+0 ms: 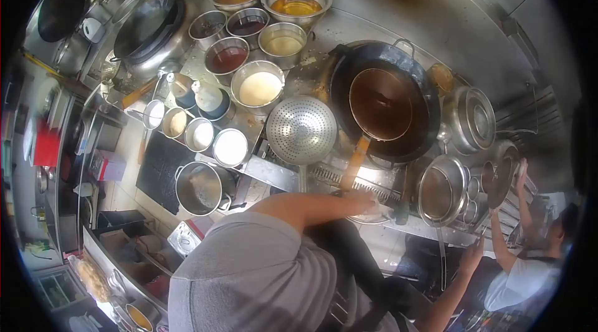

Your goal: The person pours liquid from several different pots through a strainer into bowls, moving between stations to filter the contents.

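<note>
My left hand (369,203) reaches across my body to the stove's front edge, its fingers blurred. Beside its wrist is the lower end of a wooden handle (356,161), which belongs to a round dark pan (381,104) lying inside a large black wok (420,76). A pale round dish (372,215) shows partly beneath that hand. My right hand (471,256) is raised at the lower right, fingers curled; a thin dark tip shows above them, too small to name. Nearest to it is the long handle of a mesh strainer (438,192).
A perforated ladle (301,129) lies left of the wok. Several steel pots of sauces and oil, including a cream-filled pot (258,88), crowd the back counter. A stockpot (199,189) stands at left. At right, a co-worker (526,276) in white holds a pan (502,179).
</note>
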The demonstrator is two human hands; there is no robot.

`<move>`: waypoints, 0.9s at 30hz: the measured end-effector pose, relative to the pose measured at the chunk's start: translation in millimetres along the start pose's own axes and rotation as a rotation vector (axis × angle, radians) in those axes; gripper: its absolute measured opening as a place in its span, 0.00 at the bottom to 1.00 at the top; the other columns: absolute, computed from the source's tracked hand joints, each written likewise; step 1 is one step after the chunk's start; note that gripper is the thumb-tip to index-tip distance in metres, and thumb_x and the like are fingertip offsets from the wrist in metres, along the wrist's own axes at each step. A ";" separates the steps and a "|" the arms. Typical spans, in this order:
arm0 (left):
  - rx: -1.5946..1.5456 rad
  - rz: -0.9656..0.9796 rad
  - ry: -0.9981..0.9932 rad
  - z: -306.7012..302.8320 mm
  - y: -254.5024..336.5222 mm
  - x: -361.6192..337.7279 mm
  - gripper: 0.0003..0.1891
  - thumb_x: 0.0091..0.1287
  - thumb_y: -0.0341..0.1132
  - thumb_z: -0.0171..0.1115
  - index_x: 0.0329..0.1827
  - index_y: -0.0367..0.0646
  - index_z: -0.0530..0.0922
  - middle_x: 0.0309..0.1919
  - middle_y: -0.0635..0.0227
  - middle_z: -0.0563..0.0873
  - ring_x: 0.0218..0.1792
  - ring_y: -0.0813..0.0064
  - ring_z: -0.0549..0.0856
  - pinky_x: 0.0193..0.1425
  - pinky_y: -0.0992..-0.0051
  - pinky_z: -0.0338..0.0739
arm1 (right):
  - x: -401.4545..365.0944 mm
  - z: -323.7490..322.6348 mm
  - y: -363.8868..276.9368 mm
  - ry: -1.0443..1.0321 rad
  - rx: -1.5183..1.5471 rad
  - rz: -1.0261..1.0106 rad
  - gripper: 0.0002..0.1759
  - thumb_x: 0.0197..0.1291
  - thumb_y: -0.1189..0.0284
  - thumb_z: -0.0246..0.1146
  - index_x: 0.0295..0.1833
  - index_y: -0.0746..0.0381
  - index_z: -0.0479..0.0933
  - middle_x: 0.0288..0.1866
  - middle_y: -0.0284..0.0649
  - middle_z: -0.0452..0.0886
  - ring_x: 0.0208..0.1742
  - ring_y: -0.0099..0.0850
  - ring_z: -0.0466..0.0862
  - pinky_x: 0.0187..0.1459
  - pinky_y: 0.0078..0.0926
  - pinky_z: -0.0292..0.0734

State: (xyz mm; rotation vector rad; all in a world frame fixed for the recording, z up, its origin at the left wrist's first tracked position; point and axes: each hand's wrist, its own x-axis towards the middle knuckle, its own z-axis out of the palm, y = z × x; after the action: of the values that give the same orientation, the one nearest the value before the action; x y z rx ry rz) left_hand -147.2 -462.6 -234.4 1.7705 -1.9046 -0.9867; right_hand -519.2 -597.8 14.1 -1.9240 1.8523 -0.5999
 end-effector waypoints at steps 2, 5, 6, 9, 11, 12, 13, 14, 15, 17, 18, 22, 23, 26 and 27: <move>0.067 0.099 -0.064 -21.3 11.6 -1.1 0.17 0.71 0.43 0.51 0.53 0.46 0.81 0.51 0.57 0.82 0.51 0.56 0.82 0.57 0.59 0.76 | -11.3 0.5 26.0 0.009 0.055 -0.139 0.34 0.59 0.77 0.50 0.74 0.67 0.62 0.26 0.33 0.71 0.24 0.20 0.69 0.25 0.22 0.66; 0.074 0.161 -0.082 -7.9 0.1 4.4 0.17 0.71 0.40 0.48 0.54 0.44 0.79 0.54 0.57 0.81 0.53 0.56 0.82 0.58 0.57 0.76 | -30.3 5.9 38.8 -0.011 0.182 -0.032 0.35 0.59 0.79 0.50 0.75 0.66 0.61 0.21 0.27 0.61 0.18 0.17 0.62 0.19 0.20 0.59; -0.009 0.130 -0.034 5.7 -5.7 6.4 0.17 0.72 0.38 0.45 0.55 0.43 0.78 0.56 0.56 0.81 0.55 0.55 0.82 0.59 0.57 0.76 | -35.9 10.6 50.2 -0.029 0.221 -0.032 0.35 0.58 0.79 0.51 0.74 0.68 0.62 0.23 0.26 0.63 0.21 0.16 0.63 0.21 0.19 0.60; 0.023 0.062 0.002 -9.8 16.3 -17.3 0.17 0.69 0.34 0.50 0.59 0.42 0.76 0.59 0.54 0.79 0.59 0.55 0.80 0.63 0.60 0.74 | -46.3 26.4 72.6 -0.037 0.273 -0.090 0.34 0.58 0.78 0.51 0.73 0.71 0.62 0.26 0.27 0.66 0.24 0.16 0.64 0.23 0.19 0.59; 0.232 0.217 -0.100 -22.8 16.9 -36.6 0.21 0.68 0.34 0.56 0.64 0.39 0.73 0.61 0.52 0.77 0.63 0.54 0.77 0.66 0.62 0.71 | -69.2 33.3 35.1 -0.082 0.368 0.101 0.33 0.58 0.78 0.50 0.73 0.71 0.63 0.26 0.26 0.64 0.24 0.16 0.62 0.23 0.19 0.57; 0.071 0.224 -0.235 -45.9 16.0 -51.6 0.23 0.67 0.35 0.59 0.64 0.40 0.73 0.61 0.52 0.78 0.61 0.55 0.78 0.65 0.62 0.73 | -70.0 43.4 53.0 -0.069 0.409 0.026 0.33 0.57 0.79 0.50 0.72 0.71 0.64 0.27 0.25 0.64 0.24 0.15 0.61 0.23 0.18 0.55; -0.098 0.229 -0.369 -108.7 39.3 -79.3 0.24 0.67 0.37 0.63 0.65 0.40 0.73 0.60 0.53 0.79 0.60 0.56 0.79 0.64 0.63 0.74 | -74.2 47.3 58.3 -0.077 0.415 0.025 0.33 0.57 0.79 0.50 0.72 0.71 0.64 0.27 0.25 0.64 0.24 0.15 0.61 0.23 0.18 0.55; -0.189 0.142 -0.483 -169.1 49.6 -100.0 0.25 0.67 0.39 0.64 0.65 0.41 0.73 0.59 0.54 0.79 0.58 0.58 0.81 0.62 0.64 0.75 | -80.3 52.4 59.1 -0.086 0.441 0.048 0.33 0.57 0.79 0.50 0.72 0.69 0.64 0.27 0.25 0.65 0.23 0.15 0.61 0.23 0.17 0.55; -0.282 0.057 -0.598 -229.9 48.7 -118.9 0.25 0.67 0.40 0.65 0.65 0.42 0.74 0.58 0.56 0.80 0.57 0.61 0.82 0.61 0.66 0.76 | -86.5 59.4 53.4 -0.093 0.464 0.074 0.33 0.57 0.80 0.50 0.72 0.68 0.65 0.27 0.25 0.67 0.23 0.14 0.61 0.23 0.16 0.55; -0.307 -0.025 -0.250 -320.4 -3.8 -155.6 0.23 0.70 0.43 0.62 0.64 0.43 0.75 0.49 0.63 0.86 0.52 0.71 0.84 0.56 0.71 0.78 | -102.9 63.9 23.0 -0.103 0.548 0.172 0.33 0.57 0.79 0.49 0.72 0.68 0.65 0.26 0.24 0.64 0.23 0.14 0.61 0.22 0.15 0.55; -0.297 0.028 0.093 -349.0 -64.3 -168.9 0.18 0.71 0.44 0.60 0.56 0.42 0.80 0.42 0.64 0.88 0.47 0.72 0.85 0.53 0.72 0.78 | -111.6 68.7 28.5 -0.076 0.600 0.198 0.33 0.57 0.79 0.50 0.72 0.67 0.65 0.26 0.23 0.63 0.23 0.13 0.61 0.22 0.15 0.55; 0.152 -0.707 0.562 -503.8 -233.5 -184.5 0.14 0.61 0.44 0.63 0.37 0.42 0.87 0.42 0.53 0.88 0.44 0.53 0.87 0.52 0.60 0.80 | -136.5 83.7 1.9 -0.049 0.617 0.314 0.34 0.58 0.79 0.51 0.74 0.64 0.63 0.25 0.24 0.64 0.21 0.12 0.61 0.20 0.13 0.55; 0.294 -0.861 0.549 -530.2 -266.4 -179.0 0.16 0.61 0.45 0.63 0.39 0.41 0.87 0.43 0.49 0.87 0.48 0.49 0.86 0.55 0.61 0.80 | -143.5 87.6 -1.9 -0.011 0.659 0.442 0.36 0.56 0.80 0.50 0.75 0.60 0.63 0.24 0.23 0.64 0.19 0.11 0.60 0.19 0.12 0.53; 0.356 -1.049 0.566 -560.9 -399.0 -172.9 0.18 0.64 0.44 0.61 0.48 0.42 0.86 0.52 0.50 0.85 0.57 0.53 0.83 0.62 0.62 0.77 | -157.7 96.1 -29.4 -0.014 0.575 0.447 0.36 0.57 0.80 0.52 0.75 0.58 0.63 0.24 0.23 0.64 0.19 0.12 0.61 0.17 0.12 0.55; 0.183 -1.237 0.696 -568.5 -409.9 -166.0 0.19 0.66 0.44 0.60 0.52 0.42 0.85 0.56 0.52 0.84 0.60 0.55 0.82 0.64 0.62 0.76 | -161.9 96.9 -40.0 -0.010 0.544 0.448 0.36 0.57 0.80 0.52 0.75 0.57 0.64 0.23 0.23 0.65 0.18 0.12 0.61 0.17 0.12 0.56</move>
State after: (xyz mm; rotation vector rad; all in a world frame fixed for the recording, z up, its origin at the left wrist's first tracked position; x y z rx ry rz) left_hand 558.2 -430.0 -93.1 2.9003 -0.3712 -0.3212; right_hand -436.3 -435.2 -48.4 -1.1228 1.7898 -0.8282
